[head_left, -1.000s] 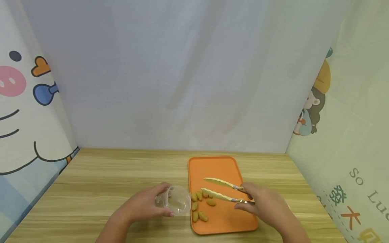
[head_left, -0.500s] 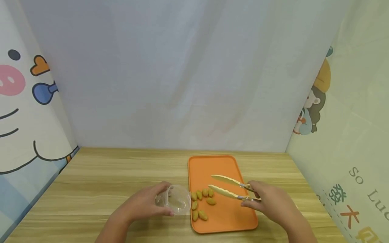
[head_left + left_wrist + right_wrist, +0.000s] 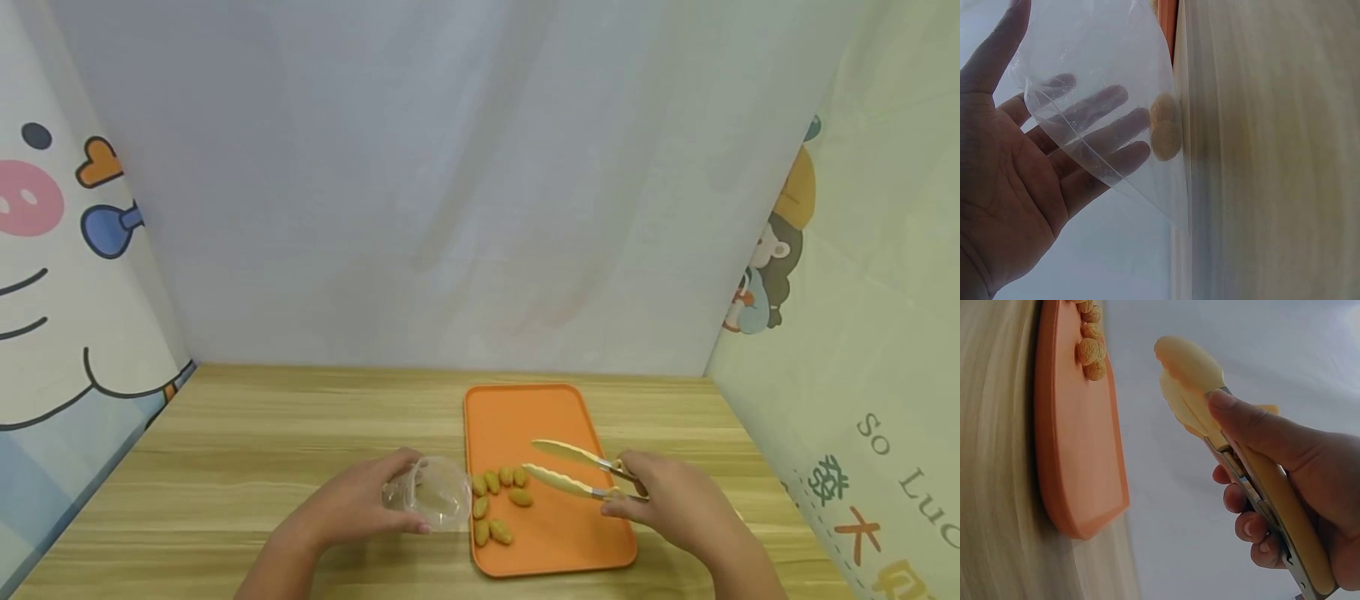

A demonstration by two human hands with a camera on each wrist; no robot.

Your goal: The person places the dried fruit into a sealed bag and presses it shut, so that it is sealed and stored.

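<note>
My left hand (image 3: 348, 510) grips a clear plastic cup (image 3: 440, 495), tilted on its side with its mouth facing the orange tray (image 3: 558, 542). In the left wrist view, the fingers of this hand (image 3: 1013, 181) show through the cup (image 3: 1104, 44); two brownish lumps (image 3: 1165, 140) show through its wall, whether inside or beyond I cannot tell. Several yellow-brown nut-like pieces (image 3: 500, 532) lie along the tray's left side. My right hand (image 3: 671, 504) holds cream-tipped tongs (image 3: 558, 480) above the tray, arms apart. The right wrist view shows the hand (image 3: 1297, 450) round the tongs (image 3: 1191, 359), nothing between their tips.
The wooden table (image 3: 300, 417) extends on both sides of the tray. A pale cloth (image 3: 412, 208) hangs behind it, with printed cartoon cloths at left (image 3: 97, 308) and right (image 3: 862, 275).
My right hand and the tongs have moved to the right, so the tips are no longer over the pieces. The left hand and cup have not visibly moved.
</note>
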